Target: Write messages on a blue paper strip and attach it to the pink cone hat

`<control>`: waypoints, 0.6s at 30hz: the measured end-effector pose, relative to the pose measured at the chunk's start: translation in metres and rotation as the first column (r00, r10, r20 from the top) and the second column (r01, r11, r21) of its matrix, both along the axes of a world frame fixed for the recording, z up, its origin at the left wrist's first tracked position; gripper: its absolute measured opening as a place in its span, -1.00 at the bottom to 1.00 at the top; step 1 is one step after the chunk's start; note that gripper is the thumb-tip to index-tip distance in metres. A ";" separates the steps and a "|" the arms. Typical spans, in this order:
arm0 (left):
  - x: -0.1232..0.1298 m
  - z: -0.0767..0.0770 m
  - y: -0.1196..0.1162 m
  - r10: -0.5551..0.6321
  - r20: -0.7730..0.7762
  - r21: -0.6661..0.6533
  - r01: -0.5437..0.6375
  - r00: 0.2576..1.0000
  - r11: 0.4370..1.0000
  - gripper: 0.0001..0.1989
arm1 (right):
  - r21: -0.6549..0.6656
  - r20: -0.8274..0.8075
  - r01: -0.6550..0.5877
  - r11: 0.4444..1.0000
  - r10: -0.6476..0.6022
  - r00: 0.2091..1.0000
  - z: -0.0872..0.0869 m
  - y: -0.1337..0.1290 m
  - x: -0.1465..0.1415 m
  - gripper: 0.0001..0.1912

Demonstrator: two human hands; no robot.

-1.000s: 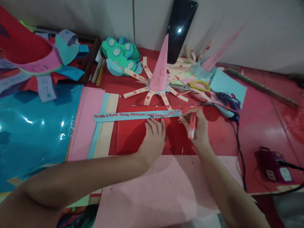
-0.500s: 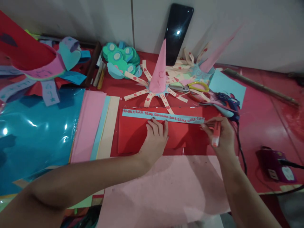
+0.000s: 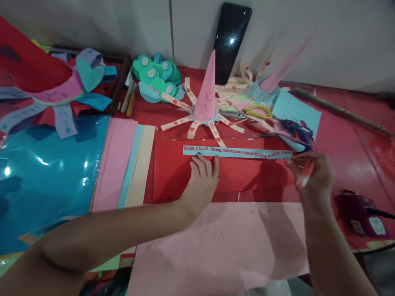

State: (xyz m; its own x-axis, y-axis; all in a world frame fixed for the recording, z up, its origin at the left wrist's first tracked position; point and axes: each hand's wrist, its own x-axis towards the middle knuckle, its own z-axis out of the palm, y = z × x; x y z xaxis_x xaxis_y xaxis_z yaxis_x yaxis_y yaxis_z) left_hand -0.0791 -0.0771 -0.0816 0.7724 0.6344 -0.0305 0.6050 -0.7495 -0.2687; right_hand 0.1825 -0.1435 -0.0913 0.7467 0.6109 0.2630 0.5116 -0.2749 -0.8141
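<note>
Farther right across the red board [image 3: 173, 179] than in the earlier frame, the blue lettered strip [image 3: 237, 153] has been drawn. At the board's right end, its tip is pinched between thumb and fingers of the right hand [image 3: 316, 174]; an orange-red marker [image 3: 306, 172] is tucked there too, perhaps to save setting it down. Left of the board's middle, slightly spread fingers of the left hand [image 3: 200, 181] are rested along the strip's lower edge, probably to steady it. Beyond the board, a pink paper cone [image 3: 206, 96] is stood.
</note>
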 end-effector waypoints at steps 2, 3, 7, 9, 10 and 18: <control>0.000 -0.001 0.000 -0.008 -0.012 0.042 0.009 1.000 0.999 -0.52 | 0.053 -0.030 0.024 0.998 -0.023 0.999 -0.001 0.005 -0.002 -0.60; -0.001 -0.001 0.000 -0.011 -0.019 0.063 0.012 1.000 0.998 -0.52 | 0.094 -0.060 0.048 0.994 -0.042 0.997 -0.001 0.008 -0.004 -0.60; -0.002 -0.001 -0.001 -0.009 -0.040 0.104 0.013 0.999 0.994 -0.52 | 0.218 -0.116 0.101 0.971 -0.076 0.990 0.002 0.024 -0.007 -0.65; -0.002 0.000 -0.001 -0.009 -0.043 0.106 0.014 0.999 0.994 -0.52 | 0.243 -0.123 0.090 0.966 -0.061 0.991 0.002 0.031 -0.005 -0.67; -0.002 0.000 -0.001 -0.009 -0.044 0.105 0.014 0.999 0.994 -0.52 | 0.255 -0.119 0.085 0.963 -0.056 0.991 0.003 0.034 -0.003 -0.68; -0.001 -0.002 0.000 0.008 -0.013 0.001 -0.008 1.000 1.000 -0.50 | 0.472 0.126 0.039 0.881 -0.111 0.986 0.018 0.050 -0.053 -0.75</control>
